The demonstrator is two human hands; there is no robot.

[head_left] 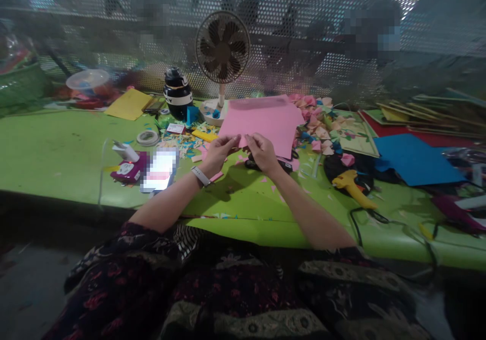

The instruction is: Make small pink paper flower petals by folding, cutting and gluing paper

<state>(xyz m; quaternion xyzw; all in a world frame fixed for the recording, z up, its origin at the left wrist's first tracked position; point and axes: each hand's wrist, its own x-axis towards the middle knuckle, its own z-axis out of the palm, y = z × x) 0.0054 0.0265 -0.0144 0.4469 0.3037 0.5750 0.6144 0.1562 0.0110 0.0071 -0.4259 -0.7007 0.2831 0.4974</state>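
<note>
Left hand point(217, 156) and right hand point(263, 153) nearly met — whether pinching paper, I couldn't tell. The pink sheet point(261, 122) spread beyond their fingertips, mostly rightward.

Pink sheet point(261, 124), broad, spread out, darker band along its twelve-o'clock edge, irregular outline at three o'clock, lying toward one o'clock from the view's centre
</note>
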